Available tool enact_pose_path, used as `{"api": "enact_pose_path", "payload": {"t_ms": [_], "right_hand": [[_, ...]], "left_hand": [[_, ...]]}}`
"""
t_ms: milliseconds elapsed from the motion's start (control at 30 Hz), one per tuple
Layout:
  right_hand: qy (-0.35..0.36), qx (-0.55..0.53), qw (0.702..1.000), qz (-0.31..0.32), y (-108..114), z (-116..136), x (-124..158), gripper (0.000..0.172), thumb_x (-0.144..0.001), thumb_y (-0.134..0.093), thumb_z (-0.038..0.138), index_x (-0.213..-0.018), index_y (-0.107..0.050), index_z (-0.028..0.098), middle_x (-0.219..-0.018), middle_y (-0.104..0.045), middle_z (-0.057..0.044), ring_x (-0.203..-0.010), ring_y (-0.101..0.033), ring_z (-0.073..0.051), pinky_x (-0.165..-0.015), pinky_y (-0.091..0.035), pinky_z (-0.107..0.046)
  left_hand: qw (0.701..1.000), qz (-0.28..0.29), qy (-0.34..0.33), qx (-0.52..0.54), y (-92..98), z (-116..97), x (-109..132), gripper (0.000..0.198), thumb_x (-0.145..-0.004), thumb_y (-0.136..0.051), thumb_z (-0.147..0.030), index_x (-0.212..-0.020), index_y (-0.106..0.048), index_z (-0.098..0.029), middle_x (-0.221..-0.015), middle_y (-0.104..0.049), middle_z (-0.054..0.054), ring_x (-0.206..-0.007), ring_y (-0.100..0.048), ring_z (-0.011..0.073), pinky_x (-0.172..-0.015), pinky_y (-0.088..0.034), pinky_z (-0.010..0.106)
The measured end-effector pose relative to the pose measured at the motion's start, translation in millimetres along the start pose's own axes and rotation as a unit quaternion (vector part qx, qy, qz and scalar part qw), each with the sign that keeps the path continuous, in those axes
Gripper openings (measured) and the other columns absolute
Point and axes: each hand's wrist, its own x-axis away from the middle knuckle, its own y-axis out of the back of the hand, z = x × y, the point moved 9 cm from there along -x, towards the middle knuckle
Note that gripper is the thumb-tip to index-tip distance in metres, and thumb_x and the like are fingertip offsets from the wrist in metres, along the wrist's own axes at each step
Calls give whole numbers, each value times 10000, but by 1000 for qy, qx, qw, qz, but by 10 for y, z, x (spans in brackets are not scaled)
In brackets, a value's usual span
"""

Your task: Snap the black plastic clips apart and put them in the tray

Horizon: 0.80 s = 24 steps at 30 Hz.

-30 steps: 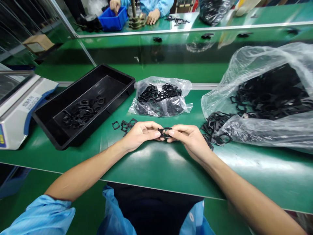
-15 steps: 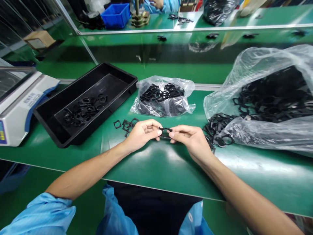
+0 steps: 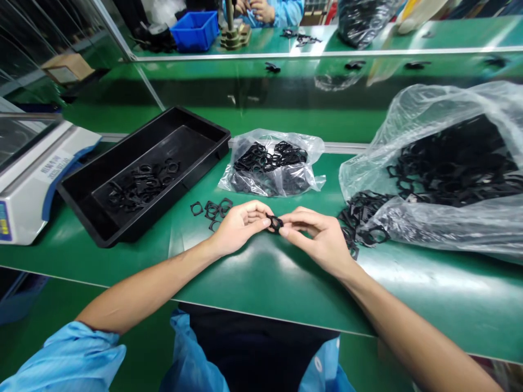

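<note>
Between my two hands, just above the green table, is a small black plastic ring part (image 3: 275,222). My left hand (image 3: 242,224) pinches its left side between thumb and fingers. The fingertips of my right hand (image 3: 321,234) are closed on its right side. Several loose black ring parts (image 3: 211,209) lie on the table beyond my left hand. A clear plastic bag (image 3: 272,163) full of similar black parts sits behind both hands. To the right, more black parts (image 3: 362,215) spill from a large clear bag (image 3: 408,218).
A black tray (image 3: 204,147) with a pile of black parts stands at the left, next to a white and blue scale (image 3: 44,174). Behind a clear panel, a co-worker's hands (image 3: 261,10), a blue bin (image 3: 195,31) and a black bag (image 3: 363,22) are on another bench.
The ring part has turned from nearly edge-on to showing its round opening. My right fingers have shifted slightly on it. The co-worker's hands have come further into view.
</note>
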Motion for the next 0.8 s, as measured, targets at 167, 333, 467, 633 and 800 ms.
{"api": "enact_pose_path", "payload": {"t_ms": [167,333,467,633,800], "right_hand": [[80,50,994,55,-90,115,31,342,-762,-834,316,-1082,-767,218,-982,-690,-63,-852,-669,-174,-815,-596,-319],[118,67,989,56,-96,136,44,318,-799,-809,311,-1098,-756,214,-981,-682,-62,-844,-670,-169,-800,-601,-319],[102,54,993,31,-62,113,39,276,-801,-805,338,-1044,-766,213,-965,-683,-58,-816,-675,-164,-776,-600,-302],[56,21,998,-28,42,26,11,198,-825,-764,365,-923,-775,194,-899,-703,-54,-780,-678,-164,-728,-598,-286],[0,4,999,-49,88,-92,-22,291,-767,-803,414,-938,-774,179,-856,-742,-57,-753,-685,-180,-722,-596,-306]], "left_hand": [[1000,7,-12,16,-1,-5,-14,335,-787,-805,-426,-888,-667,-138,-786,-750,47,-759,-716,158,-789,-557,284],[1000,7,-11,0,12,1,-11,331,-794,-799,-428,-910,-681,-140,-796,-745,43,-764,-701,147,-787,-550,273],[1000,-10,-24,-12,38,-6,-9,310,-788,-803,-412,-894,-683,-146,-841,-745,43,-799,-706,151,-802,-555,274],[999,-27,-44,-16,45,-30,20,297,-788,-802,-403,-877,-669,-153,-818,-732,31,-765,-705,138,-771,-561,259],[997,-21,-58,-42,15,-55,51,293,-768,-820,-372,-900,-674,-154,-803,-725,28,-739,-699,133,-730,-558,248]]}}
